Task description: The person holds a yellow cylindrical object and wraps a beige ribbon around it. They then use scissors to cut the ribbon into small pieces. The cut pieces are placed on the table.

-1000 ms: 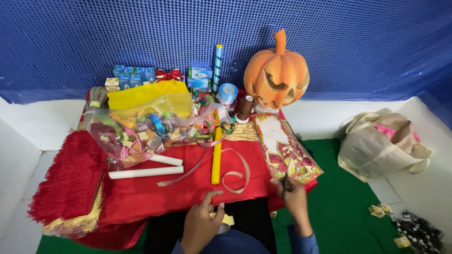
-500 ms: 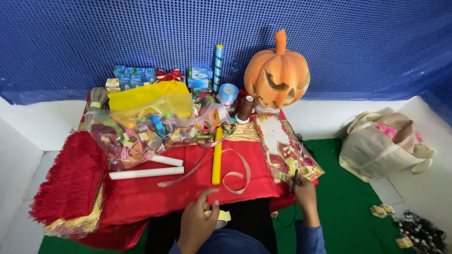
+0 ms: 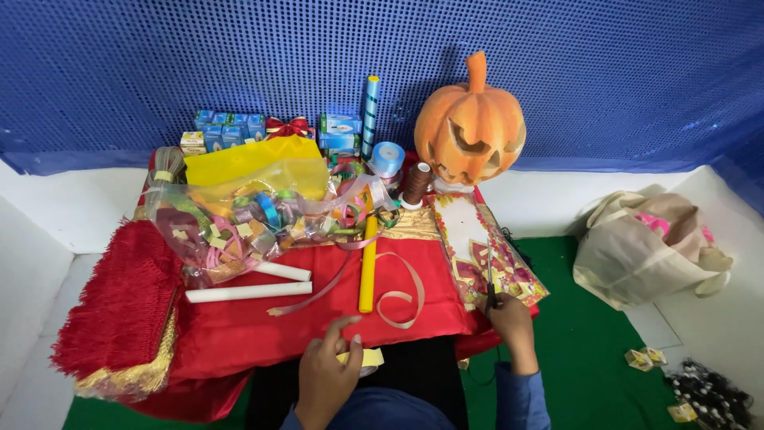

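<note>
Holding black scissors (image 3: pixel 491 296) in our closed right hand (image 3: pixel 511 320) beside the patterned packet (image 3: pixel 485 251), we pinch a yellow slip (image 3: pixel 368 357) with left hand (image 3: pixel 325 374) at the red cloth's (image 3: pixel 263 326) edge.

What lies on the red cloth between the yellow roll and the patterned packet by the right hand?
In the head view, a loose pink ribbon curls on the red cloth between the yellow roll and the patterned packet; the right hand touches that packet's near end.
</note>
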